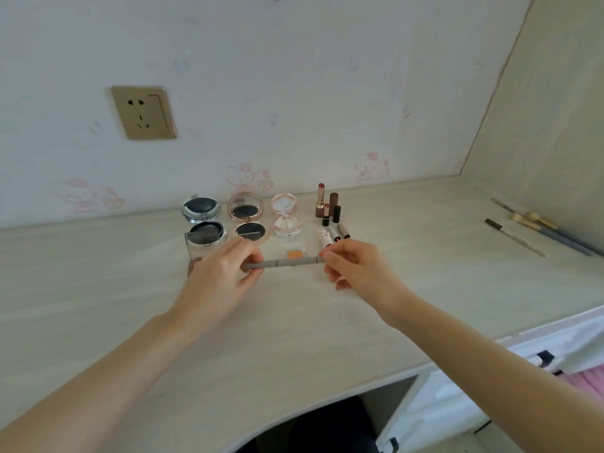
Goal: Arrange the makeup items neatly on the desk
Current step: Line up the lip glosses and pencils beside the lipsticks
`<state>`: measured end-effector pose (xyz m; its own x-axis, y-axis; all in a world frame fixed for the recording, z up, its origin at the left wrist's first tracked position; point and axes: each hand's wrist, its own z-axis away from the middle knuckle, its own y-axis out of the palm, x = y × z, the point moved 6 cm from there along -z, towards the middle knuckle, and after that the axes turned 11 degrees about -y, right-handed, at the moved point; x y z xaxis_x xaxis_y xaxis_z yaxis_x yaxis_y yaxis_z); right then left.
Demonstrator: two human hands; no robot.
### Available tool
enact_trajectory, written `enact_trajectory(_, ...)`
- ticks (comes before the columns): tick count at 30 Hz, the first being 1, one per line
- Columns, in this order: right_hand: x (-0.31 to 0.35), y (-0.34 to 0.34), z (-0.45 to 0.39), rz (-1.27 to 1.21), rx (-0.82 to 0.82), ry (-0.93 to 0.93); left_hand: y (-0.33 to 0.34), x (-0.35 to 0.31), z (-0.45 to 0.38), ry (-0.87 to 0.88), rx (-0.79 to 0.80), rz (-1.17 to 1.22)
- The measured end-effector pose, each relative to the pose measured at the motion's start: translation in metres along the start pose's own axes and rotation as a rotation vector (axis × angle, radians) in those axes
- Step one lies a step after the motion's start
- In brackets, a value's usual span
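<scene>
A grey makeup pencil [283, 263] is held level above the pale desk [130, 289], one end pinched by my left hand [222, 269], the other by my right hand [356, 266]. Behind it lie three open compacts: a black one [202, 209], a rose-gold one [245, 209] and a pink one [285, 215]. A small orange pan [294, 254] sits just behind the pencil. Upright lipsticks [328, 204] stand at the back right of the group, with short tubes [333, 235] lying in front of them. A clear case [196, 250] is partly hidden by my left hand.
Several makeup brushes and a pencil [536, 228] lie at the desk's far right, near the side wall. A wall socket [143, 112] is on the back wall. The desk's curved front edge [327, 400] is near me, with drawers at the lower right.
</scene>
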<state>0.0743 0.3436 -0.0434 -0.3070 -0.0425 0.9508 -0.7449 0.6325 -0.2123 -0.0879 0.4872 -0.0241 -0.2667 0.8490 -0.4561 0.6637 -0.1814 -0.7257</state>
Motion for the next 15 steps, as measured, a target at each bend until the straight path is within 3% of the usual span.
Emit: enact_trajectory(15, -0.014, 0.045, 0.016, -0.036, -0.050, -0.132, -0.003, -0.018, 0.035, 0.092, -0.086, -0.155)
